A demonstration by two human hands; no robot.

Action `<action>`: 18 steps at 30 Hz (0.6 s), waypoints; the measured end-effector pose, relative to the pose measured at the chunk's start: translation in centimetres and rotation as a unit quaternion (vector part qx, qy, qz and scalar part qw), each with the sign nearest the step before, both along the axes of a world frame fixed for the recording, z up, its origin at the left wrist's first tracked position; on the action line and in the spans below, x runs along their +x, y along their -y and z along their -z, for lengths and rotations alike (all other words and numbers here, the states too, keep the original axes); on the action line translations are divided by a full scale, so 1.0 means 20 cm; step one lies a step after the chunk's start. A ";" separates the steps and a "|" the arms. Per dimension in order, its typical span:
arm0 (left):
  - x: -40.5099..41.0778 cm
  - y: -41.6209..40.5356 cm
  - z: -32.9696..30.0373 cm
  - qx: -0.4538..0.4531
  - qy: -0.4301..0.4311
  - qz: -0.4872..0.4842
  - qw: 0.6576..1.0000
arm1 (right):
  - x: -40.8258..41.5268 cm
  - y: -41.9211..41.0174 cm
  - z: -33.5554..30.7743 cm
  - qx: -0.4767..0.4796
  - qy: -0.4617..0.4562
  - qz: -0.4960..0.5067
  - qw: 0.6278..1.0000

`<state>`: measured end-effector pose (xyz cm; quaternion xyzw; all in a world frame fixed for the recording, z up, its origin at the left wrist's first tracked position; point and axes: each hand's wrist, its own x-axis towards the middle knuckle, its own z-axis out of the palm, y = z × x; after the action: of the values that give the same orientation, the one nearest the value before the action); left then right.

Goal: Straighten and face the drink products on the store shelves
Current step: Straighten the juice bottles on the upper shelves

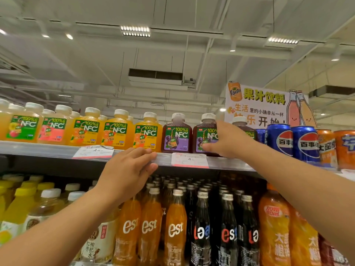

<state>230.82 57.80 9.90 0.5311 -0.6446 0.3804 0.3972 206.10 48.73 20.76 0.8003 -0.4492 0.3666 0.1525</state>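
A row of square NFC juice bottles stands along the top shelf (pixel 48 148): pale and pink ones at the left, orange ones (pixel 147 131) in the middle, purple grape ones at the right. My right hand (pixel 223 142) is raised to the second grape bottle (pixel 204 134); its thumb lies across the lower label and its fingers reach round the bottle's right side. The first grape bottle (pixel 176 134) stands free just left of it, label forward. My left hand (pixel 128 167) rests on the shelf's front rail below the orange bottles, fingers bent over the edge.
Blue Pepsi cans (pixel 305 144) and orange cans (pixel 326 148) stand right of the grape bottles. A Fanta juice sign (pixel 263 104) rises behind them. Price tags (pixel 190 160) hang on the rail. The lower shelf holds est bottles (pixel 175 227), yellow bottles and orange bottles.
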 end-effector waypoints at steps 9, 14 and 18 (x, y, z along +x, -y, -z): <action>0.00 0.02 0.01 0.003 -0.021 0.004 1.000 | 0.03 0.06 0.14 -0.018 0.027 0.006 0.999; 0.00 0.02 0.01 -0.006 -0.017 0.005 1.000 | 0.02 0.00 0.30 -0.150 0.110 -0.028 0.982; -0.01 0.01 0.02 0.014 -0.030 0.000 0.999 | 0.02 -0.07 0.58 -0.288 0.070 -0.058 0.953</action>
<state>230.63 57.58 9.50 0.5477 -0.6376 0.3556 0.4086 206.43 50.18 9.24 0.7194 -0.2865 0.5441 0.3230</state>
